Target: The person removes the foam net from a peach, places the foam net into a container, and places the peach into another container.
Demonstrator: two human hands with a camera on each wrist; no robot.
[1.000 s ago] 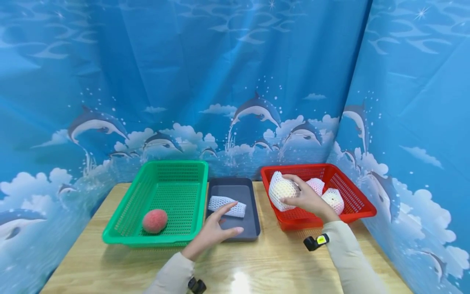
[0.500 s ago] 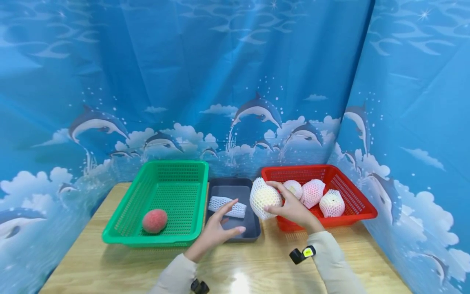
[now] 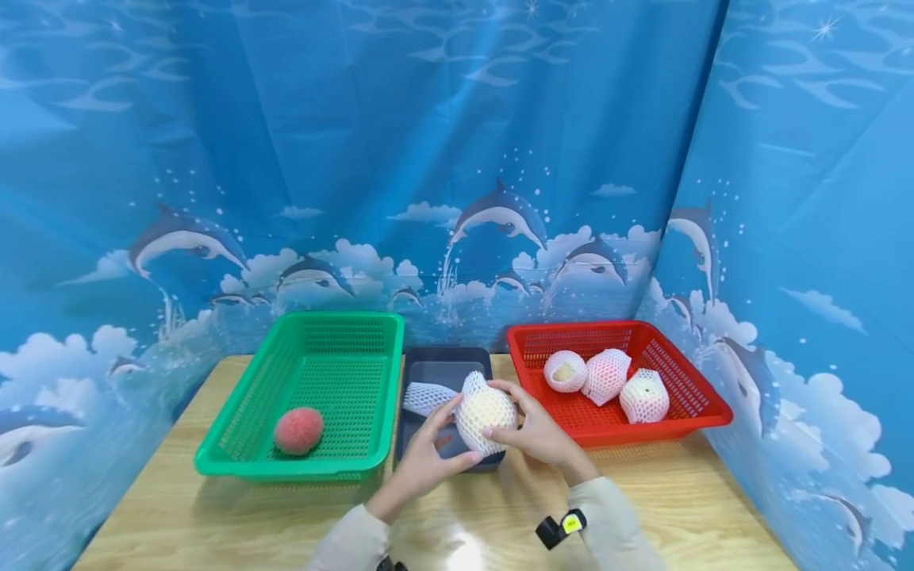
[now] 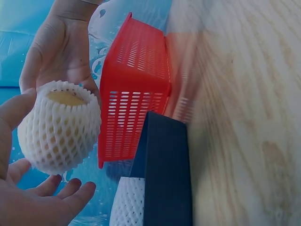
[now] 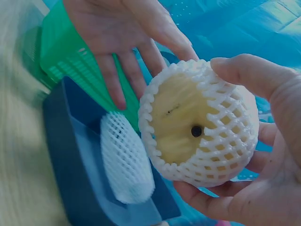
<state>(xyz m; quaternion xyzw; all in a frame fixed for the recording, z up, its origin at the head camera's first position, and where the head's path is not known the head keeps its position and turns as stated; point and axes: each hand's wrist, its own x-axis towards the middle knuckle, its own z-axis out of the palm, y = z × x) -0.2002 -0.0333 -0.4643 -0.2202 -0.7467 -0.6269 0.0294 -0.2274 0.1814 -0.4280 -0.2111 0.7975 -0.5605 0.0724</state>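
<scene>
Lower middle: my right hand (image 3: 537, 430) is pinching the netted fruit (image 3: 482, 414), left hand (image 3: 424, 460) spread. Probably steadying; next needs lefty gripping too.

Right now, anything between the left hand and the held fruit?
Nothing visible. The left hand is right beside the held fruit; I can't tell if it touches. The right hand grips the fruit from the other side. The loose net lies in the tray, outside that gap.
</scene>
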